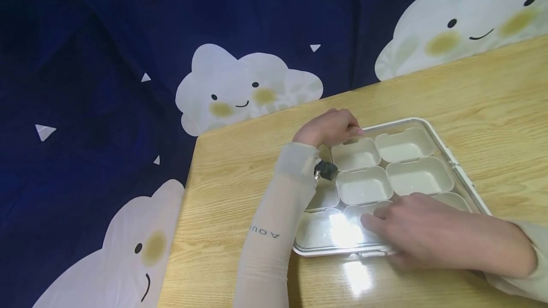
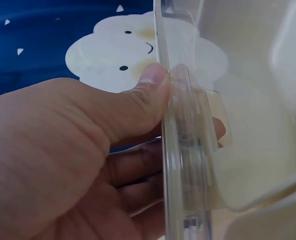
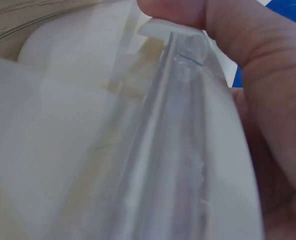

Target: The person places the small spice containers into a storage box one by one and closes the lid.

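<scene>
A flat storage box (image 1: 318, 253) with a clear lid and pale rim lies on the table, holding several cream compartment trays (image 1: 364, 188) seen through the lid. At its far left corner, my left hand (image 1: 327, 127) pinches the edge. The left wrist view shows the thumb (image 2: 153, 82) on the clear rim (image 2: 174, 165), with a fingertip visible through the plastic. My right hand (image 1: 428, 229) grips the near edge, covering part of the trays. Up close, its thumb (image 3: 178, 10) presses by a white latch tab (image 3: 158, 29), while the other fingers curl beside the rim, partly hidden.
The wooden table (image 1: 231, 179) extends around the box, its left edge meeting a dark blue cloth (image 1: 128, 13) printed with smiling clouds. A small black camera (image 1: 327, 170) sits on the left wrist, over the box. Glare brightens the near part of the lid.
</scene>
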`<state>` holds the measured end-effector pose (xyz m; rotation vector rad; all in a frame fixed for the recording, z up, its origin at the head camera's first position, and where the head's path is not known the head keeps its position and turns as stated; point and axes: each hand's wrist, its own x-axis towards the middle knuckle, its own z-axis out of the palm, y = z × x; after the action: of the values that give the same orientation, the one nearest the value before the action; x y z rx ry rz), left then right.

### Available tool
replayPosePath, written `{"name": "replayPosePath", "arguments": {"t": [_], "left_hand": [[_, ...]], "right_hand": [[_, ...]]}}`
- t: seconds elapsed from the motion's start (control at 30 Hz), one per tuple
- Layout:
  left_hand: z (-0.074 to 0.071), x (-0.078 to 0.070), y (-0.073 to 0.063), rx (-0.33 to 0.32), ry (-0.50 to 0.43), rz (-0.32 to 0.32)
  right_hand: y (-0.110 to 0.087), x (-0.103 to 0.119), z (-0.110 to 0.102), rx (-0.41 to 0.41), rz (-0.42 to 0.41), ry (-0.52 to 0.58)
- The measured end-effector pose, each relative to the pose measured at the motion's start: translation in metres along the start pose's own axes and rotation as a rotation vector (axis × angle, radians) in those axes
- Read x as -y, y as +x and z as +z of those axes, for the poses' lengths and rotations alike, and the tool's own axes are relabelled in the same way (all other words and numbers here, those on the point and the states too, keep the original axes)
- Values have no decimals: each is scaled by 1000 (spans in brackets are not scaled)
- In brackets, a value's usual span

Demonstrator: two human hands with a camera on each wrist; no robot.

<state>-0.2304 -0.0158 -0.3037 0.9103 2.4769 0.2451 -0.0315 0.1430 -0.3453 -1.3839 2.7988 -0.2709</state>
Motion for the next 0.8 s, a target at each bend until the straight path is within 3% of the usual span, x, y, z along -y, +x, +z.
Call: {"name": "replayPosePath", "arguments": {"t": [0.3,0.47,0.67,0.8], "left_hand": [[0,-2,-4,11,-13,-27],[-2,1,-12,17,4,8],[-10,9,-25,-57,-20,70],[-14,13,-35,-120,-34,41]], "right_hand": [[-2,-3,-4,1,-3,22],[-2,-5,-6,21,-8,52],[-5,-10,-11,32,6,126],[-8,-16,-15,16,2,210]]}}
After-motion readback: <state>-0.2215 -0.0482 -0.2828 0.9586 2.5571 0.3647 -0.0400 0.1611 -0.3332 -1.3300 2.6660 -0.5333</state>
